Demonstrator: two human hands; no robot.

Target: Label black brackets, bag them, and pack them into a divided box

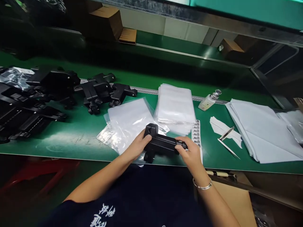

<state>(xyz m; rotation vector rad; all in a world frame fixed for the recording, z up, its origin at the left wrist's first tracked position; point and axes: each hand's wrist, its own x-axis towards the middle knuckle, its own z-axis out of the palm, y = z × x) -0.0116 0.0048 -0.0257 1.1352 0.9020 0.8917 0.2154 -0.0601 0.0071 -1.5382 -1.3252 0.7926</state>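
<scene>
Black fitting (164,144): my left hand (139,144) curls around its wide end; my right hand (192,153) pinches its narrow tip.

Glare on plastic bags (129,121), deep shadow under the worktable (80,142)

The left hand (138,144) and right hand (191,152) hide bits of the black holder (164,144), the left edge cuts off some black parts (35,116), and the writing on the bottle (206,102) and label strip (196,134) is too tiny to read.
</scene>
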